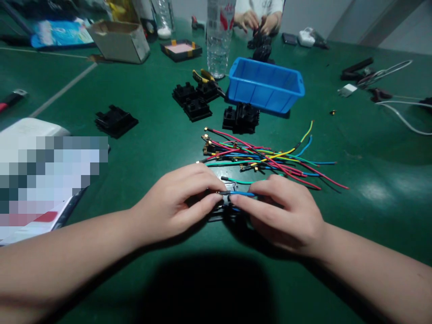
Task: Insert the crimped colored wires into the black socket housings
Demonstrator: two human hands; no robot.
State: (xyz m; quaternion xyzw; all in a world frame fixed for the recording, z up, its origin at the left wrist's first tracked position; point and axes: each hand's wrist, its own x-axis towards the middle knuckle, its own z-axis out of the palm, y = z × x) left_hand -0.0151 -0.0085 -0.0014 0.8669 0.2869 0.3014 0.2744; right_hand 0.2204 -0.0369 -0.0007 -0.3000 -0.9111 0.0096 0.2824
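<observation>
A short blue wire [243, 194] with a black-sleeved end lies across the gap between my two hands. My left hand [184, 198] is closed, thumb and index finger pinching around the sleeved end. From the other side, my right hand [286, 213] is closed on the blue length, its index finger reaching along the wire. Directly below the fingertips is a black plastic housing [216, 219], mostly covered by both hands. A green wire [236, 181] with a black sleeve rests just beyond them. Farther off is a loose pile of coloured wires [259, 155] with brass-coloured terminals.
Several black plastic housings [197, 109] sit behind the pile, with yellow-handled pliers [202, 76] among them. A blue bin [266, 87], a plastic bottle [218, 45] and a cardboard box [124, 42] stand beyond. Across the table are another person's hands [258, 22].
</observation>
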